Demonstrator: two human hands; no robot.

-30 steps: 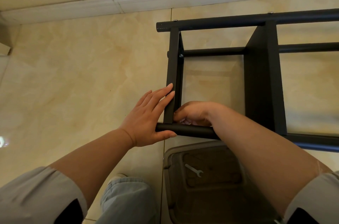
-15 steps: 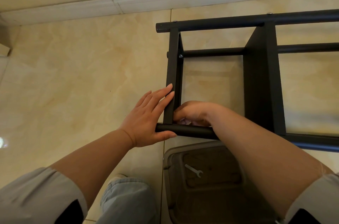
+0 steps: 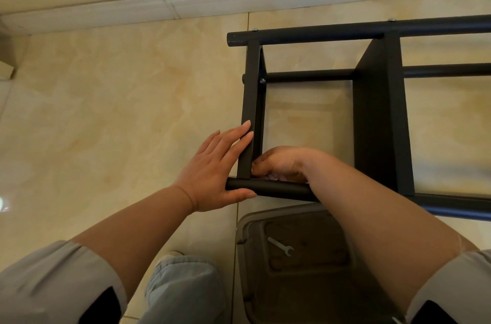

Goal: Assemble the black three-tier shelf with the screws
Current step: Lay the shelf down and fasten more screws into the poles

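The black shelf frame (image 3: pixel 377 116) lies on its side on the tiled floor, with round tubes and flat shelf panels. My left hand (image 3: pixel 215 167) presses with straight fingers against the outside of the end panel (image 3: pixel 251 100), its thumb under the near tube (image 3: pixel 276 188). My right hand (image 3: pixel 281 164) is curled inside the corner where that panel meets the near tube; what its fingers hold is hidden. Screw heads show at the far tube (image 3: pixel 255 29) and at the inner rail joint (image 3: pixel 262 81).
A grey plastic stool or bin (image 3: pixel 300 265) stands just below the frame, with a small silver wrench (image 3: pixel 280 245) lying on it. My knee in jeans (image 3: pixel 183 286) is at the bottom. A white skirting board (image 3: pixel 212 2) runs along the wall beyond.
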